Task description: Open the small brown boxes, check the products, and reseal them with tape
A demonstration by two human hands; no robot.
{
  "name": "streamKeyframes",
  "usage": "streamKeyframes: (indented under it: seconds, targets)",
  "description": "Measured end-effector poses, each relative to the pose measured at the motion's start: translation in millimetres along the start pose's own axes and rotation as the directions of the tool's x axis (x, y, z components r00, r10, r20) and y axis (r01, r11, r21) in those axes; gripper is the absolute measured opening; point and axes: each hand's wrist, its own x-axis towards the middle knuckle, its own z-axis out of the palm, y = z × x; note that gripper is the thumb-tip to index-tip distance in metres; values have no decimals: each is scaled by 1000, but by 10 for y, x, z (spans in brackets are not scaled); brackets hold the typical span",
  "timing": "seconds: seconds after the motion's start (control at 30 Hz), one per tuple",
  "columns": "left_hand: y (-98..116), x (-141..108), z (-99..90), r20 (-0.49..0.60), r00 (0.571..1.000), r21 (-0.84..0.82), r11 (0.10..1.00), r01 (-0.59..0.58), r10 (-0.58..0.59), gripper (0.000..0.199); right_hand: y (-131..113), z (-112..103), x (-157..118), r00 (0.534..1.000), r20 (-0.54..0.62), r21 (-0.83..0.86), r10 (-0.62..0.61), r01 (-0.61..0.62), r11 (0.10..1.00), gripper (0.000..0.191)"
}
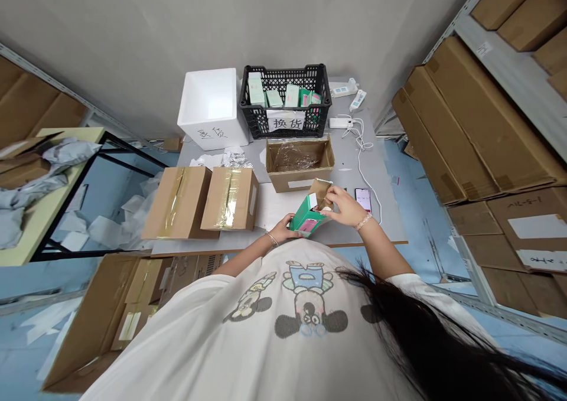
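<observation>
A green box with a pink panel is tilted at the table's front edge, its top flaps standing up. My left hand is wrapped round its lower left side. At the opened end, the bent fingers of my right hand are pinched together by a flap; whether they grip the flap or something inside is too small to make out. Just behind stands an open cardboard box with clear plastic film in it. A phone with a lit screen lies to the right of my right hand.
Two taped cardboard boxes stand on the left of the grey table. Behind are a white foam box and a black crate holding several small boxes. A white cable and power strips lie right. Shelves with cartons flank the table.
</observation>
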Motion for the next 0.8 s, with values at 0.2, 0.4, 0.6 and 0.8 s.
streamKeyframes:
  seconds: [0.2, 0.4, 0.6, 0.8]
  targets:
    - [83, -22, 30, 44, 989, -117, 982, 148, -143, 79, 13, 347, 25, 940, -275, 274, 200, -123, 954, 29]
    - [35, 6, 77, -6, 997, -29, 996, 79, -79, 75, -34, 712, 139, 744, -447, 519, 496, -236, 822, 30]
    - [29, 30, 108, -121, 992, -23, 999, 38, -40, 75, -148, 852, 145, 678, -440, 637, 589, -227, 737, 46]
    - [98, 49, 154, -278, 958, -53, 997, 59, -71, 80, -270, 1001, 187, 683, -384, 741, 621, -173, 648, 51]
